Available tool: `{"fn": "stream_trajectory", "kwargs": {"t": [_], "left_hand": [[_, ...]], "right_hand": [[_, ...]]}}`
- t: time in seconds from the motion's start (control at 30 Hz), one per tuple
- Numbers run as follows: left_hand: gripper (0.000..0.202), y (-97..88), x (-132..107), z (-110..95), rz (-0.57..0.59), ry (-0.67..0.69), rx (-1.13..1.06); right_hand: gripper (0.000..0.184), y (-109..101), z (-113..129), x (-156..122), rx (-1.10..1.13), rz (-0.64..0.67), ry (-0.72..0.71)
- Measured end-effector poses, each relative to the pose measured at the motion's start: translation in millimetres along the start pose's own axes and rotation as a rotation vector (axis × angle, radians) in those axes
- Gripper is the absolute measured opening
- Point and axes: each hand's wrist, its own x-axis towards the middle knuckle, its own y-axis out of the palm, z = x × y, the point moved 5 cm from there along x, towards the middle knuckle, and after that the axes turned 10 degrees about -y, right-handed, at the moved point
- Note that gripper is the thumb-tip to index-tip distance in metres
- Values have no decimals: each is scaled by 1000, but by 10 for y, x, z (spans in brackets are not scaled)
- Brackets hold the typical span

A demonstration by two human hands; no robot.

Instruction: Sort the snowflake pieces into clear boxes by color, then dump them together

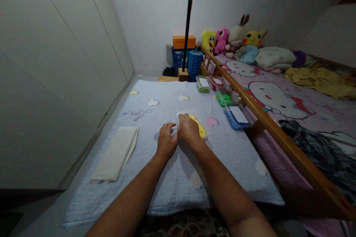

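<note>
The fingers of my left hand are curled in, tips down on the blanket and just beside the left rim of a clear tray. From here I cannot tell whether they pinch anything. My right hand lies over the tray's near left corner, its fingers bent across the rim and touching it. I cannot tell whether they clamp it or only rest there. The tray holds yellow pieces and sits near the middle of the blanket, a little toward its right edge.

A folded cream cloth lies near the blanket's left edge, well apart from both hands. Along the right edge, against the wooden bed rail, stands a row of other trays: a blue one nearest, then one with green pieces, and two more at the far right corner. A black pole rises beyond the far edge.
</note>
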Motion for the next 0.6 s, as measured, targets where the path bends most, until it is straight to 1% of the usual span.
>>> {"fn": "stream_trajectory", "kwargs": {"t": [0.07, 0.13, 0.23, 0.3, 0.37, 0.43, 0.5, 0.6], "left_hand": [[27, -2, -1, -5, 6, 18, -1], [26, 2, -10, -10, 14, 40, 2], [30, 35, -38, -28, 56, 78, 15], [35, 71, -64, -51, 99, 111, 31], [42, 106, -87, -73, 140, 146, 48], [50, 138, -102, -81, 177, 173, 61], [58, 163, -104, -66, 209, 183, 65], [67, 183, -89, -10, 238, 182, 37]], "right_hand": [[25, -40, -86, -40, 56, -49, -17], [23, -99, -264, -96, 97, -132, 9], [28, -168, -651, -193, 89, -284, 123], [34, -153, -904, -245, 78, -343, 210], [37, -79, -1082, -261, 105, -329, 251], [35, 22, -1168, -246, 169, -268, 249], [29, 106, -1180, -216, 239, -213, 228], [22, 169, -1138, -167, 318, -220, 198]]}}
